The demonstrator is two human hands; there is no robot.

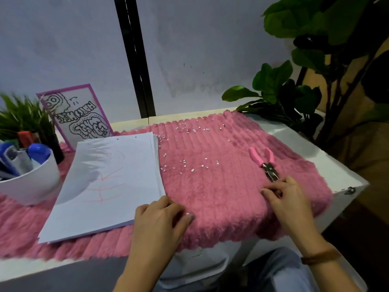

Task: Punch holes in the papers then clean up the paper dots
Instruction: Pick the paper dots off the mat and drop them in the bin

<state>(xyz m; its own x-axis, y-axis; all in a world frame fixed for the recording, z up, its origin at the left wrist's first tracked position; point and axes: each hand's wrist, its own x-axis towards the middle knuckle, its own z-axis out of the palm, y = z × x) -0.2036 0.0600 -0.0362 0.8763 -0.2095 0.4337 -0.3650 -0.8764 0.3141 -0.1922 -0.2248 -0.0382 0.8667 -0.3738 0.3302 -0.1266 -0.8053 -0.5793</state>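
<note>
The worktop [336, 171] carries a pink ribbed plush mat [221, 207]. Taking the mat centre as reference, the paper stack [109, 182] lies flat at 9 o'clock, with two punched holes [117, 139] visible along its far edge. The paper dots [185, 163] are scattered on the mat: one cluster at centre just beside the stack's right edge, a second band at 12 o'clock near the far hem. The hole punch [264, 161], with pink handles and a metal head, lies at 3 o'clock, head pointing toward 5 o'clock. The left hand [160, 220] rests on the mat at 7 o'clock, touching the stack's near right corner; its grip is loose and wide and holds nothing, with one dot lying at the fingertips. The right hand [288, 199] sits at 4 o'clock, just beside the punch head; its grip is narrow, thumb and fingers drawn together against the mat, and whether a dot is pinched cannot be told. A white cup of pens [31, 182] stands at 9 o'clock beyond the stack.
</note>
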